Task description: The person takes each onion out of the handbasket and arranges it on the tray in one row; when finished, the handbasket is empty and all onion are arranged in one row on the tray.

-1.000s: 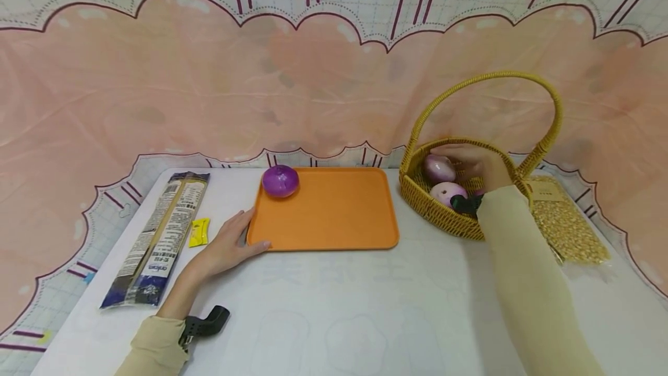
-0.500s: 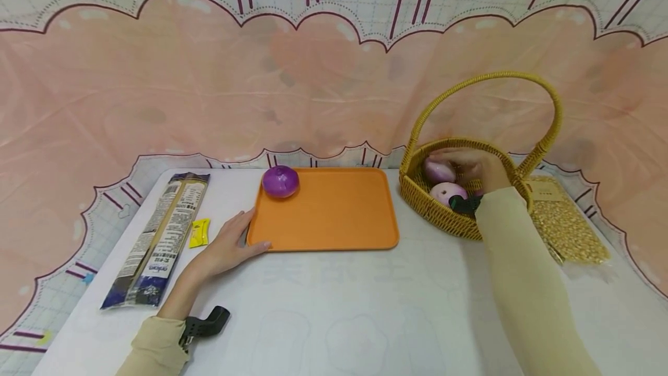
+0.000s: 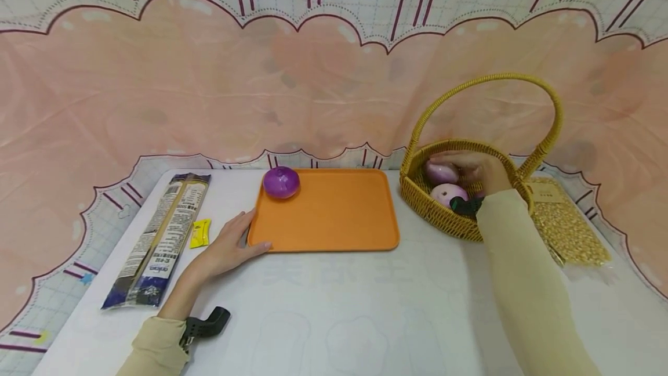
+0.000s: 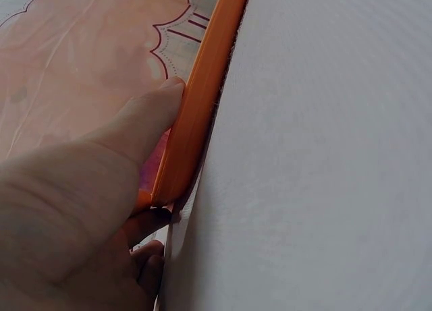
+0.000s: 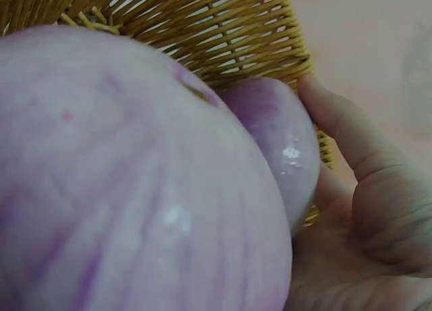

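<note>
My left hand (image 3: 228, 246) holds the near-left corner of an orange tray (image 3: 334, 213). Its thumb lies along the tray's front rim, also seen in the left wrist view, and its fingers are at the left side. A dark purple onion (image 3: 281, 182) sits in the tray's far-left corner. Inside a woven basket (image 3: 443, 222) at the right, my right hand (image 3: 482, 168) grips a pale purple onion (image 3: 442, 173), with fingers over its top. In the right wrist view the thumb touches that onion's side. Another pale onion (image 5: 148, 183) lies nearer, filling much of that view.
The basket's tall arched handle (image 3: 487, 78) rises over the right forearm. A bag of yellow kernels (image 3: 569, 231) lies right of the basket. At the left are a long printed packet (image 3: 159, 242) and a small yellow sachet (image 3: 200, 233). A patterned cloth (image 3: 334, 97) hangs behind.
The right hand's fingers have come down slightly over the far onion in the basket, covering more of its top. The left hand and the tray have stayed in place.
</note>
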Motion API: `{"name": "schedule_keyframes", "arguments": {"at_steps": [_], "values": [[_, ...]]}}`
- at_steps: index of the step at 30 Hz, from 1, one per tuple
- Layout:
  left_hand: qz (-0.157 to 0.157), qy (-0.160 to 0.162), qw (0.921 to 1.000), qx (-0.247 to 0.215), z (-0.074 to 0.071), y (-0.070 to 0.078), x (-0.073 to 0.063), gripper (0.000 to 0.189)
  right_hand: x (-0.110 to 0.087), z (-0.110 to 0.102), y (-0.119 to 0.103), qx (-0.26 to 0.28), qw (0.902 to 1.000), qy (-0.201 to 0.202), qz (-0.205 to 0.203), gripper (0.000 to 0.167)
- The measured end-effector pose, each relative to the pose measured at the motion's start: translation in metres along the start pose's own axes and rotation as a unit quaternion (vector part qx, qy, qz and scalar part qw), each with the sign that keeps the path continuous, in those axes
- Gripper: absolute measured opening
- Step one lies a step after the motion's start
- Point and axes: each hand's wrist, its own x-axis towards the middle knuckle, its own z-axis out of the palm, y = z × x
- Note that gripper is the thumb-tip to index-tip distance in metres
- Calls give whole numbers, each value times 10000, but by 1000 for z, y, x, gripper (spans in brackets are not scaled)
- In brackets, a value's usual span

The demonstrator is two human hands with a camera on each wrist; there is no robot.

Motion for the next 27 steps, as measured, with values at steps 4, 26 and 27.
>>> {"name": "schedule_keyframes", "arguments": {"at_steps": [4, 26, 27], "values": [[-16, -13, 10000, 2, 1, -1, 0, 98, -15, 5, -3, -210, 9981, 354, 468, 69], [57, 49, 10000, 3, 1, -3, 0, 98, -6, -5, -12, 499, 9983, -31, -316, 47], [57, 43, 10000, 7, 1, -3, 1, 98, -5, -6, -12, 552, 9980, 10, -307, 46]]}}
